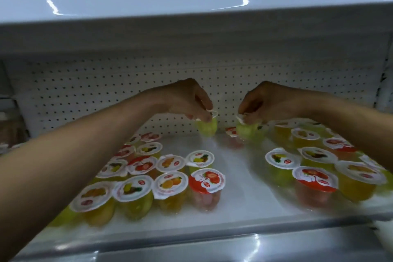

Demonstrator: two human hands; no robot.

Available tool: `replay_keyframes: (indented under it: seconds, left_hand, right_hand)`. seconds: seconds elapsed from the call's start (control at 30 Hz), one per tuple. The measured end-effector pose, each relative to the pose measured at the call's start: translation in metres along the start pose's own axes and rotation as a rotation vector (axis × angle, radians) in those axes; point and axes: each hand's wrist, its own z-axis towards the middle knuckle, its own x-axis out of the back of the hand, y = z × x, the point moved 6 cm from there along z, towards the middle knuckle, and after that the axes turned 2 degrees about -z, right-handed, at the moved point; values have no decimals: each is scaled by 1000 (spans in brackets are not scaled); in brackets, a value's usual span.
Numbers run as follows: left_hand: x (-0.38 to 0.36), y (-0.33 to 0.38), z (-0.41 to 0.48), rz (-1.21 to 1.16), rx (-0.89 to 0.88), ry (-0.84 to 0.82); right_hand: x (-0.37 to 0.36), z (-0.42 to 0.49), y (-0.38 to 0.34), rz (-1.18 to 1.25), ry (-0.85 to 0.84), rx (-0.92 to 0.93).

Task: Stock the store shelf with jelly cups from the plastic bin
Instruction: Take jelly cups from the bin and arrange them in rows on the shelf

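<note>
The white shelf (238, 189) fills most of your view, with a bare strip running down its middle. Above it sits the upper shelf (191, 13), carrying packaged goods at the top edge of the frame. A perforated back panel (95, 91) closes off the rear.

Two groups of jelly cups stand upright on the shelf: the left group (170, 183) and the right group (314, 178), well apart, with fruit-printed and red lids facing up.

Both of your forearms reach in toward the back. Your left hand (182, 98) pinches a green jelly cup (207, 127) by its lid rim, fingertips curled down. Your right hand (265, 100) pinches a second green cup (244, 130) the same way. Both cups are low at the rear of the bare strip, near the back panel; I cannot tell whether their bases touch the shelf. A red-lidded cup (231, 132) stands just beside the second green cup.
</note>
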Motion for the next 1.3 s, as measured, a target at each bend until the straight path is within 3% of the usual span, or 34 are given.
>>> replay_keyframes:
  seconds: [0.27,0.4,0.53,0.73,1.3]
  left_hand:
    - [-19,-71,-22,100,144,-141]
    - [-28,-81,-22,59,153,-248]
    - [-26,-86,-18,-8,155,-219]
    - [-33,-93,-11,-7,141,-271]
    - [-31,-86,-19,-4,184,-324]
  right_hand:
    - [-76,48,-48,93,-152,44]
    - [-85,52,-49,219,-240,-25]
    - [-90,49,-39,463,-251,-183]
    - [-99,51,-44,581,-260,-270]
    - [-98,52,-42,479,-349,-215]
